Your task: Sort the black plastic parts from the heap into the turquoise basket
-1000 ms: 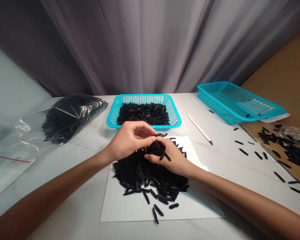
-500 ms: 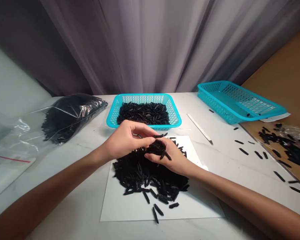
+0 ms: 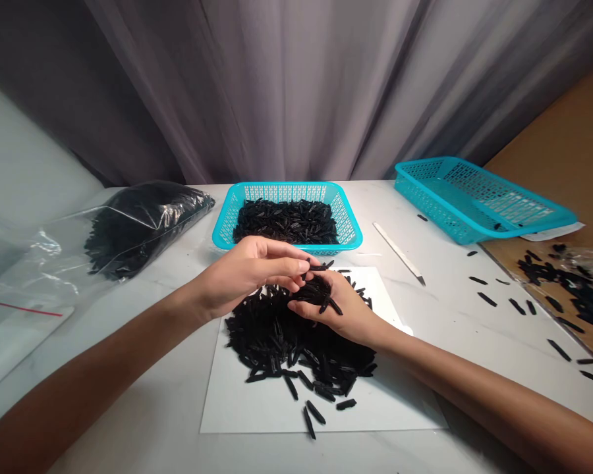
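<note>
My right hand (image 3: 348, 309) is cupped around a clump of small black sticks (image 3: 315, 289), a few jutting out past the thumb. From the left, my left hand (image 3: 257, 270) meets it, thumb and fingers pinched on one or more black pieces (image 3: 321, 266) just above the clump. Both hands hover over a loose heap of the same black sticks (image 3: 296, 349), spread on a white sheet (image 3: 257, 418). Behind them stands a turquoise basket (image 3: 353, 230) partly filled with such sticks. What the sticks are made of I cannot tell.
A clear plastic bag (image 3: 143, 230) full of black pieces lies at left. To the right are a white-handled craft knife (image 3: 398, 251), a second turquoise basket (image 3: 474, 230) and scattered black pieces (image 3: 487, 299). More pieces lie on a brown surface (image 3: 507, 253). A grey curtain (image 3: 277, 85) hangs behind.
My left thumb and fingers have closed in on pieces at the top of the clump. My right hand keeps its hold. The view has shifted slightly.
</note>
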`<state>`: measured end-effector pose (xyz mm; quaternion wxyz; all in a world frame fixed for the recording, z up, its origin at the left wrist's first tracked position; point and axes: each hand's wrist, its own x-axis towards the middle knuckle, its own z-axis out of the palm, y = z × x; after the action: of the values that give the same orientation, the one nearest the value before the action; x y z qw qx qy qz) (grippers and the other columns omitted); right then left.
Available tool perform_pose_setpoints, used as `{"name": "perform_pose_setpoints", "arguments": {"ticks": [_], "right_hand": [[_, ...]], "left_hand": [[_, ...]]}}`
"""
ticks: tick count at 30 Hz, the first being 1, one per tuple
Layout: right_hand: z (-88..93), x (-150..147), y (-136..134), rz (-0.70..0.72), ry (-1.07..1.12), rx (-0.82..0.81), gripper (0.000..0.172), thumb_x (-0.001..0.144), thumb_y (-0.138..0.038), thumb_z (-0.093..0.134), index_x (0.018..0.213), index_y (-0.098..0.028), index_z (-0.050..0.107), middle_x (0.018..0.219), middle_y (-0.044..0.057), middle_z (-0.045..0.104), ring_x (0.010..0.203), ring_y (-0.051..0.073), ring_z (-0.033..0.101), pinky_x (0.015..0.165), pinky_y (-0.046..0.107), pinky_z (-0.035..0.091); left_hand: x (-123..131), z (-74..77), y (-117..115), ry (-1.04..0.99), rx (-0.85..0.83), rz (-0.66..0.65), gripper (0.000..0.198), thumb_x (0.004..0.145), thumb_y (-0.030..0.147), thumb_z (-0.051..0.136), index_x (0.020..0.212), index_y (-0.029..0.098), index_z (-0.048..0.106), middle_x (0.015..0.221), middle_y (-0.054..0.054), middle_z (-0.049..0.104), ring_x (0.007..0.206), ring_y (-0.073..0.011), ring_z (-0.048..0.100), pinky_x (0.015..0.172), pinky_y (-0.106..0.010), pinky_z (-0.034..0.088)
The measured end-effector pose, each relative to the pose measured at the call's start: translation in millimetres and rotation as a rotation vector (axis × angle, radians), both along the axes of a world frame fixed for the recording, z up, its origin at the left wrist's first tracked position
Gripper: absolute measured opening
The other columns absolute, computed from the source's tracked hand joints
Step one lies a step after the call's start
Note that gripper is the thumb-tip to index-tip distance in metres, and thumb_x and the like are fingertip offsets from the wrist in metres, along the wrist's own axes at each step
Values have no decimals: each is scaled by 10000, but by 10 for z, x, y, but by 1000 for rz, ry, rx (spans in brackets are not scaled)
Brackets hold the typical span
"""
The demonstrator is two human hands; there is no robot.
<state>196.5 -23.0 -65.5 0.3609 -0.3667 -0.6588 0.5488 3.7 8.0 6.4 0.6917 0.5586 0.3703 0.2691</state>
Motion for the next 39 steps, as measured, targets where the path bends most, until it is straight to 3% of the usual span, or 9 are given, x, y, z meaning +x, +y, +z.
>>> {"name": "perform_pose_setpoints", "arguments": {"ticks": [6,12,16,19,21,26,33,39], "right_hand": [[-23,8,-4,-29,-8,-8,187,797,-238,746,859,-206,573,727,-38,519,624,122,486,589,241,408],[33,-2,10,-8,16,-35,211,787,-210,750,875,-202,558,747,-45,516,606,104,472,570,230,404],[46,7,4,11,3,-54,207,808,-223,735,936,-203,573,753,-43,542,578,107,512,551,235,429],[53,13,-12,12,-14,-63,193,836,-246,714,968,-208,578,771,-36,560,575,107,525,546,237,449],[58,11,-21,8,-24,-79,197,837,-263,719,967,-214,578,783,-29,568,581,109,527,539,235,460],[53,-2,-22,10,-8,-117,233,817,-275,745,964,-222,572,756,-39,543,561,102,503,510,224,448],[34,5,-15,14,-9,-101,232,823,-271,742,977,-224,575,766,-38,558,574,105,516,531,230,456],[22,2,-12,17,9,-102,253,809,-252,762,980,-223,577,757,-45,549,565,103,509,521,227,464]], "left_hand": [[4,-6,20,5,-21,5,143,857,241,712,952,202,811,860,-64,771,750,-123,698,725,-220,596],[48,-33,-32,68,211,59,128,835,223,731,936,167,785,849,-57,771,813,-168,744,688,-220,620],[68,-61,-24,216,513,164,134,807,221,752,923,158,775,868,-44,777,792,-162,746,744,-242,627],[4,-173,133,378,886,323,132,822,200,729,938,162,781,902,-46,771,757,-148,723,762,-266,619],[-71,-274,288,494,1046,402,165,835,161,697,977,164,779,929,-54,775,744,-151,712,800,-310,617],[-195,-384,480,496,928,416,378,828,180,729,1204,155,708,960,-63,779,826,-164,742,843,-306,631],[-51,-121,124,258,969,364,386,805,171,766,1181,176,678,894,-16,732,810,-131,723,815,-248,640],[21,38,-110,181,966,339,411,818,80,711,1212,176,645,928,-4,724,888,-129,720,885,-257,627]]}}
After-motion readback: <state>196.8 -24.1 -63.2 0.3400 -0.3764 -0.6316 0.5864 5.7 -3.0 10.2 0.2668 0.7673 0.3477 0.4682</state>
